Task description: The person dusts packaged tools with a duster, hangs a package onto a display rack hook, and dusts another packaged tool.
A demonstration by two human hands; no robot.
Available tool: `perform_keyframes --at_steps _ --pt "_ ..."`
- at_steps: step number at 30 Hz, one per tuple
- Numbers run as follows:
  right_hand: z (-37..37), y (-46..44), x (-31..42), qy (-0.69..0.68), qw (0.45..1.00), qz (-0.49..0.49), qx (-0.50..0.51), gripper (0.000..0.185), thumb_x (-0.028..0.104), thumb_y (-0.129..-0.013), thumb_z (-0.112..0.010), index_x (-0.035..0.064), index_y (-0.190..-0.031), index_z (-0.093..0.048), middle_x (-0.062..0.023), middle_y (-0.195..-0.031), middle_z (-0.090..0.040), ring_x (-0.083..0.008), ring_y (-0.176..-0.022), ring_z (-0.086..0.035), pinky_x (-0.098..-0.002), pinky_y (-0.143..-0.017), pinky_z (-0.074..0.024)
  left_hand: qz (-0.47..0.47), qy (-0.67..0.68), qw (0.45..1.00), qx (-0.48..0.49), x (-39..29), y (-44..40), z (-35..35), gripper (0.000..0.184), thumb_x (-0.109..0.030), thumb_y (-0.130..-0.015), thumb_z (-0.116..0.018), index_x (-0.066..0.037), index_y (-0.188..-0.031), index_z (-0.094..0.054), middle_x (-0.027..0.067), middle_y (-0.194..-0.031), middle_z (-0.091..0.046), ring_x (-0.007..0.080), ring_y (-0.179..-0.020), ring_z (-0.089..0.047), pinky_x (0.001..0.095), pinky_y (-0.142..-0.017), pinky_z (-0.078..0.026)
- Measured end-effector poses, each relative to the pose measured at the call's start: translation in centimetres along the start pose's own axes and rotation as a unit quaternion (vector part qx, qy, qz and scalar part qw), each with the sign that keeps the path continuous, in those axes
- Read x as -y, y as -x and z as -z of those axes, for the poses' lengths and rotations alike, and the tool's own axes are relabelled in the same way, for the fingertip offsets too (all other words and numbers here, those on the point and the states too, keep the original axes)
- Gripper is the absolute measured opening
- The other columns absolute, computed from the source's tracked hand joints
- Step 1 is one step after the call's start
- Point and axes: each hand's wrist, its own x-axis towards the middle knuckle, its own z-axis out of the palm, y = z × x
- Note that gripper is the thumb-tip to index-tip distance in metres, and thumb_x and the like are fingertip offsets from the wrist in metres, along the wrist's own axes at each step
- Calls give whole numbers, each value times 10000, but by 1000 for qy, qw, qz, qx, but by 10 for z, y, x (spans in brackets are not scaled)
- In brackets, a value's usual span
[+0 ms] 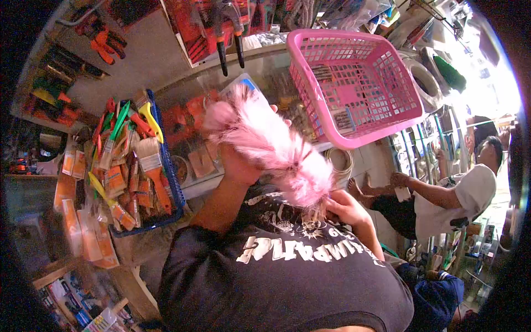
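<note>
A fluffy pink duster (276, 146) lies slantwise in front of my chest. My left hand (240, 165) is wrapped around it from below, and a few fingertips show past its far side. At the lower right end of the duster, my right hand (348, 209) is closed with bent fingers against the tuft; the fluff hides part of the grip. Behind the upper end of the duster is a clear plastic piece with a blue patch (247, 84); whether a hand touches it is hidden.
An empty pink plastic basket (326, 119) stands on the glass counter ahead. To the left, a blue basket (178, 202) is packed with several paintbrushes (149, 157). Pliers (229, 33) hang above. A seated person (464, 193) is at the right, near a wire coil (340, 163).
</note>
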Motion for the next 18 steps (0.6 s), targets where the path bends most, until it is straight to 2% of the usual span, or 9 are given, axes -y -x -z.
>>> perform_keyframes --at_steps 2,3,5,8,10,12,15,16,18 --pt "1 5 4 5 1000 -20 -20 334 291 -924 -481 -5 -1071 -525 2 -847 -562 -60 -754 -482 -217 -647 -411 -37 -10 993 -112 2 3 -12 755 -658 -809 -362 -128 -1344 -309 132 -1346 -373 321 -1203 -401 520 -976 -331" --pt "9 5 -7 -34 999 8 12 365 318 -921 -482 -8 -1080 -522 2 -825 -559 -58 -736 -483 -207 -633 -407 -49 9 995 -82 2 6 -8 770 -670 -805 -352 -121 -1342 -310 123 -1342 -379 309 -1202 -404 504 -976 -337" --pt "-6 4 -1 -27 998 57 -27 347 310 -919 -486 -17 -1025 -533 -10 -792 -572 -78 -722 -502 -228 -639 -415 -68 49 996 -19 1 11 -6 801 -695 -795 -330 -107 -1338 -311 105 -1333 -392 285 -1198 -410 472 -975 -349" --pt "-23 9 12 -27 998 35 -34 342 299 -917 -487 -30 -994 -539 -18 -797 -585 -97 -724 -517 -249 -652 -421 -40 -13 997 58 -3 12 -24 761 -680 -825 -279 -127 -1347 -301 92 -1329 -398 288 -1186 -421 475 -970 -352" --pt "-11 11 4 -30 999 40 11 326 272 -919 -485 -37 -1005 -546 -32 -854 -597 -105 -772 -528 -267 -694 -430 -40 125 977 -165 -6 9 -35 809 -698 -796 -317 -113 -1354 -286 118 -1331 -388 314 -1191 -410 496 -974 -343" --pt "1 13 -7 -11 1000 17 14 320 246 -917 -492 -44 -1041 -547 -55 -926 -606 -117 -836 -537 -281 -750 -436 -59 291 946 132 2 16 -13 826 -696 -795 -316 -95 -1361 -265 153 -1327 -382 333 -1204 -391 527 -970 -340" --pt "-1 19 0 21 999 -24 35 319 222 -911 -506 -47 -1079 -545 -86 -988 -610 -133 -906 -541 -289 -812 -433 -53 49 992 103 1 13 -15 763 -659 -839 -266 -99 -1357 -279 145 -1331 -385 333 -1192 -409 523 -959 -355" --pt "-8 17 6 55 998 -34 24 332 227 -908 -516 -51 -1090 -534 -83 -997 -606 -135 -915 -536 -283 -814 -430 14 132 991 13 -2 16 -18 751 -653 -853 -222 -95 -1351 -287 144 -1328 -390 338 -1165 -439 529 -951 -365" --pt "-10 15 0 22 1000 -10 -9 334 222 -909 -515 -51 -1101 -527 -79 -1013 -603 -132 -926 -529 -281 -821 -425 1 290 957 3 -4 26 -15 765 -645 -811 -352 -110 -1354 -291 175 -1348 -350 397 -1178 -399 588 -944 -332"
